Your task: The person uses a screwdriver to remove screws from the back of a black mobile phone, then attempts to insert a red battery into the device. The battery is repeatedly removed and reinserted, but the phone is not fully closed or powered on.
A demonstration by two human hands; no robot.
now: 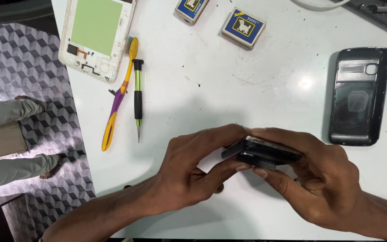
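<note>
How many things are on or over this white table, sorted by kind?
Phones and phone parts: 3, the white open device, the black back cover, the dark phone in both hands
Small boxes: 2
Toothbrush: 1
Screwdriver: 1
Total: 7

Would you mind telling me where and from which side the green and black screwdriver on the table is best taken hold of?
Probably by the black sleeve at mid-shaft of the screwdriver, with a grip from above closing across its width. It lies flat on the white table, cap away and tip towards the person. The toothbrush lies close on one side, so fingers should come straight down.
</note>
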